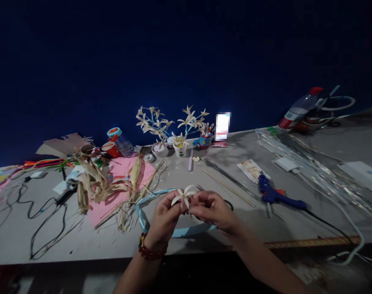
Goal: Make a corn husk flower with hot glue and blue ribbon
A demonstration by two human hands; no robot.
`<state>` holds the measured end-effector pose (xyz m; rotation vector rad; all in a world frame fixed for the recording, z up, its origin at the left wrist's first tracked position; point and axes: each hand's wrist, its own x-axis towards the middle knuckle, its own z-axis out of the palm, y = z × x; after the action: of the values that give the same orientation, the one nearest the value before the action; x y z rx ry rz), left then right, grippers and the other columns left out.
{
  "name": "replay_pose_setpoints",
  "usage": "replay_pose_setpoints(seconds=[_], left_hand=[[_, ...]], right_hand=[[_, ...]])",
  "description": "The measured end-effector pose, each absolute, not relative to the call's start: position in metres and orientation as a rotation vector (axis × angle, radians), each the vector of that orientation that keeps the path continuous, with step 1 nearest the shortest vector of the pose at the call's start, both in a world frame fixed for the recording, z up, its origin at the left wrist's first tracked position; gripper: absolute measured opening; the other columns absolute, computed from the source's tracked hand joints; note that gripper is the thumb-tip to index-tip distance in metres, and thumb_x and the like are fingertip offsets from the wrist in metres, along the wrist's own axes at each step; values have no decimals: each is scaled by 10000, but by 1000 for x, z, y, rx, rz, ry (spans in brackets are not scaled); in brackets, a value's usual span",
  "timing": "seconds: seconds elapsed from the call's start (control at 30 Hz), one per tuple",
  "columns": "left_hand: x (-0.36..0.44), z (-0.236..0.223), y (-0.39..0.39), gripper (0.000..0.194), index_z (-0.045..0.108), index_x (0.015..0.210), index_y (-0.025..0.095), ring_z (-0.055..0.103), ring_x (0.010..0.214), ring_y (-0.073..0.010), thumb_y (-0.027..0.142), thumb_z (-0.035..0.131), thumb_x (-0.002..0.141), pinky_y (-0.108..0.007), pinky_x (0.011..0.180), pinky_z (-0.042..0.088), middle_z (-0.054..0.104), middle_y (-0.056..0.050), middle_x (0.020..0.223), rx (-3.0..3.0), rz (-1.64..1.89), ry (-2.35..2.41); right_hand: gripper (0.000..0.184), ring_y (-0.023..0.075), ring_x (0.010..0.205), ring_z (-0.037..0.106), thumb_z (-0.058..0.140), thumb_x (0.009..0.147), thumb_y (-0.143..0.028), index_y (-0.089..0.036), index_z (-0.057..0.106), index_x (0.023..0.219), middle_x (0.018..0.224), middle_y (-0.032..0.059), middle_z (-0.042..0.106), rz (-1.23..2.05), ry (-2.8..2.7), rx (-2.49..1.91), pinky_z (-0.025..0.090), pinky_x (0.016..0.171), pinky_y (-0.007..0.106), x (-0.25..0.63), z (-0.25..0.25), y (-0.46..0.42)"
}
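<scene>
A pale, corn-husk-like flower (184, 197) with narrow pointed petals sits between my two hands above the table. My left hand (166, 212) pinches it from the left, with a beaded bracelet (152, 250) round the wrist. From the right, the fingers of my right hand (209, 209) are closed at the flower's side and base. A light blue ribbon (142, 216) lies in a loop on the table under and around my hands. Dry corn husks (95, 181) lie to the left on pink paper (97, 214).
Two potted flower arrangements (180, 150) stand by the wall, near a pen cup (205, 141) and a lit phone screen (222, 126). At right lie a blue glue gun (278, 198) with its cord, clear plastic wrapping (314, 171) and a tilted bottle (301, 108). Black cables (34, 232) spread at left.
</scene>
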<state>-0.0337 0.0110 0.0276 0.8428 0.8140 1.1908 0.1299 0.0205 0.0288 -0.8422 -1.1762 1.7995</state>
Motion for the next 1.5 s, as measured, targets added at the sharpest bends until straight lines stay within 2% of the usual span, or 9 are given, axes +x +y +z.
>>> replay_pose_setpoints(seconds=[0.33, 0.43, 0.57, 0.67, 0.97, 1.1, 1.2, 1.3, 1.5], left_hand=[[-25, 24, 7, 248, 667, 719, 161, 557, 697, -122, 297, 866, 661, -232, 699, 468, 617, -3, 730, 779, 1308, 839], [-26, 24, 7, 275, 663, 706, 151, 561, 686, -119, 316, 874, 645, -232, 696, 473, 625, -7, 721, 758, 1302, 868], [-26, 28, 7, 292, 677, 745, 147, 565, 684, -124, 295, 888, 609, -233, 675, 476, 642, -12, 729, 733, 1297, 895], [-26, 29, 7, 259, 666, 724, 150, 534, 661, -109, 281, 872, 638, -215, 649, 453, 618, 1, 706, 744, 1287, 889], [-28, 29, 7, 232, 673, 735, 144, 520, 665, -114, 276, 852, 667, -227, 650, 423, 599, 3, 699, 765, 1204, 866], [-29, 31, 8, 249, 677, 742, 149, 533, 679, -115, 262, 872, 636, -225, 663, 437, 614, 3, 709, 730, 1193, 822], [-29, 31, 10, 260, 670, 725, 148, 536, 671, -111, 259, 880, 620, -217, 650, 437, 617, 2, 718, 717, 1182, 769], [-29, 29, 10, 269, 648, 685, 149, 535, 672, -110, 269, 881, 625, -220, 650, 441, 603, 3, 722, 734, 1198, 747], [-25, 25, 7, 267, 652, 701, 166, 574, 739, -130, 287, 882, 638, -244, 729, 480, 612, -1, 785, 800, 1327, 839]], right_hand=[[294, 86, 520, 336, 721, 782, -399, -175, 570, 665, 563, -55, 441, 1397, -1401, -914, 265, 501, 230, 129, 33, 16], [321, 86, 526, 354, 721, 776, -434, -169, 577, 666, 586, -40, 475, 1478, -1364, -908, 271, 502, 230, 129, 31, 17], [375, 59, 447, 274, 762, 739, -479, -176, 556, 661, 498, -87, 365, 1739, -1205, -880, 204, 444, 218, 131, 24, 20], [356, 49, 429, 232, 770, 753, -464, -173, 572, 697, 471, -105, 341, 1793, -1182, -863, 174, 430, 213, 134, 21, 21], [360, 65, 515, 252, 831, 685, -448, -157, 620, 704, 523, -92, 357, 1731, -1237, -896, 217, 511, 231, 136, 23, 23], [348, 72, 539, 292, 830, 685, -433, -148, 631, 678, 564, -62, 424, 1773, -1218, -868, 204, 525, 242, 135, 25, 21], [351, 65, 505, 259, 830, 670, -439, -155, 624, 671, 531, -75, 389, 1805, -1159, -862, 172, 500, 241, 132, 26, 18], [353, 74, 499, 257, 796, 698, -462, -164, 613, 650, 515, -77, 357, 1713, -1190, -872, 187, 491, 239, 131, 27, 17], [240, 96, 519, 336, 725, 756, -372, -174, 621, 670, 554, -47, 447, 1434, -1369, -929, 261, 502, 237, 132, 29, 15]])
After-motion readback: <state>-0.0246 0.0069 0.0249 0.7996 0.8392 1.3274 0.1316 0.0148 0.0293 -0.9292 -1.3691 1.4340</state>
